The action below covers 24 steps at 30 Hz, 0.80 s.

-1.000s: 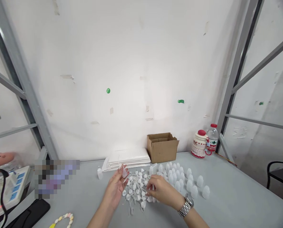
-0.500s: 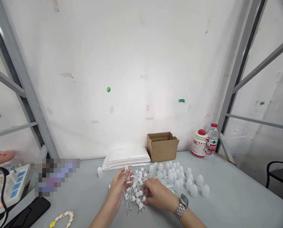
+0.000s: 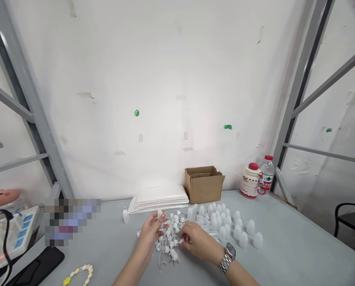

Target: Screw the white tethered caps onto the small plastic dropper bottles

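Observation:
My left hand (image 3: 150,232) is closed around a small clear plastic piece with a white top (image 3: 160,213), held upright above the table. Its exact kind is too small to make out. Beside it lies a pile of small white caps with thin loops (image 3: 171,232). At the right edge of that pile, my right hand (image 3: 199,240), wearing a metal-band watch (image 3: 227,258), pinches a white cap (image 3: 181,240). To the right stand several frosted, dome-topped plastic pieces (image 3: 222,222). One small white bottle (image 3: 125,216) stands apart on the left.
Behind the pile are a stack of white sheets (image 3: 159,196) and an open cardboard box (image 3: 205,190). A red-lidded jar (image 3: 250,182) and a water bottle (image 3: 267,172) stand back right. A phone (image 3: 37,268), bead bracelet (image 3: 82,269) and power strip (image 3: 24,232) lie left.
My right hand has shifted slightly and its fingers have closed on a cap from the pile. Some caps at the pile's near edge have moved. The left hand keeps its hold.

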{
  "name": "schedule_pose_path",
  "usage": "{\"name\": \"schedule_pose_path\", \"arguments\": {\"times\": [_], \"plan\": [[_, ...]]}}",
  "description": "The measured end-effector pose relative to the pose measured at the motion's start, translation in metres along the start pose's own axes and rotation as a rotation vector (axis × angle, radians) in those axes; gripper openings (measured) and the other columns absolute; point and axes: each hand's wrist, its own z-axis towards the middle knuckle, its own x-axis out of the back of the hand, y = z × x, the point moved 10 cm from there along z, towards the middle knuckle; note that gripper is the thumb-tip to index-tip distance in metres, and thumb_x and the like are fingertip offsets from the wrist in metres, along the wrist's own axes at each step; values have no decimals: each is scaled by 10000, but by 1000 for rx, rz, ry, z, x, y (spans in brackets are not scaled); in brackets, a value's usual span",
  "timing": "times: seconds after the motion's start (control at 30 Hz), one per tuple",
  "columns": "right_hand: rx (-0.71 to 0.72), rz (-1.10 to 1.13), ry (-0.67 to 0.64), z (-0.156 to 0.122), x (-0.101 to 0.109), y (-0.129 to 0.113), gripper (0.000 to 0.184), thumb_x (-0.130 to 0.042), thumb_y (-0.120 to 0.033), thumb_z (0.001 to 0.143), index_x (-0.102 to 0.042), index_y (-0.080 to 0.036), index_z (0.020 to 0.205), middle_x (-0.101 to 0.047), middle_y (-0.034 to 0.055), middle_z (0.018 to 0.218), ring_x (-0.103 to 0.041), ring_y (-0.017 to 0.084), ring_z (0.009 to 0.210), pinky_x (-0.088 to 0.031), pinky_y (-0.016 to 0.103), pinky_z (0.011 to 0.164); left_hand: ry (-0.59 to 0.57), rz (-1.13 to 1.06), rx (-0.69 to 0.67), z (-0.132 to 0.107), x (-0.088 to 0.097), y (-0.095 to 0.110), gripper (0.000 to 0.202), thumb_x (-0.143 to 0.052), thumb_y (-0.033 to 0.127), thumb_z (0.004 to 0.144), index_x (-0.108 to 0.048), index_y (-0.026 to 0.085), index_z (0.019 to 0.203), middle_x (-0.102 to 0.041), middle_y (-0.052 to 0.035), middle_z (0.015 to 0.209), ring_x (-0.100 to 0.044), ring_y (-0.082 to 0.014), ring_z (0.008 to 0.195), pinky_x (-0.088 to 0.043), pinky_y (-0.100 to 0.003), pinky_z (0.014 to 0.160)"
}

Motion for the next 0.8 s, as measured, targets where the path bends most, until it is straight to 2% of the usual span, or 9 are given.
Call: {"name": "schedule_pose_path", "arguments": {"times": [0.17, 0.27, 0.37, 0.5, 0.63, 0.8], "plan": [[-87, 201, 178, 0, 29, 14, 14, -552, -203, 760, -553, -191, 766, -559, 2, 762, -502, 144, 683, -397, 254, 649, -62, 49, -35, 1, -7, 3, 504, -745, 478, 444, -619, 150, 806, -640, -9, 726, -560, -105, 586, -381, -187, 474], [-109, 450, 244, 1, 33, 20, 134, -519, -279, 789, -572, -196, 882, -570, 0, 731, -520, 153, 679, -418, 270, 642, -133, 98, -32, -1, -18, 1, 474, -759, 440, 421, -643, 142, 770, -670, -31, 711, -591, -148, 604, -417, -219, 477], [-92, 709, 335, 3, 37, 24, 263, -499, -363, 803, -579, -213, 1003, -595, 15, 798, -542, 158, 713, -443, 288, 671, -198, 142, -17, -6, -30, -3, 434, -779, 384, 382, -657, 128, 710, -686, -49, 657, -619, -198, 632, -451, -254, 485], [-153, 968, 433, 3, 35, 35, 298, -600, -468, 710, -637, -192, 815, -637, 38, 816, -571, 181, 749, -457, 320, 721, -244, 171, -4, -10, -40, -10, 390, -782, 336, 380, -664, 124, 685, -695, -45, 637, -628, -199, 627, -480, -277, 519], [-221, 1186, 424, 2, 22, 34, 287, -691, -433, 635, -617, -188, 766, -668, 27, 758, -602, 189, 772, -444, 330, 782, -269, 180, -1, -15, -45, -13, 369, -776, 333, 402, -666, 122, 684, -696, -46, 627, -631, -192, 612, -481, -277, 531], [-202, 1181, 373, 3, 15, 20, 299, -713, -444, 598, -612, -187, 714, -676, 23, 685, -615, 190, 695, -452, 312, 700, -290, 211, 3, -21, -49, -13, 389, -780, 347, 391, -662, 111, 677, -678, -52, 613, -621, -194, 599, -467, -277, 521]]}}
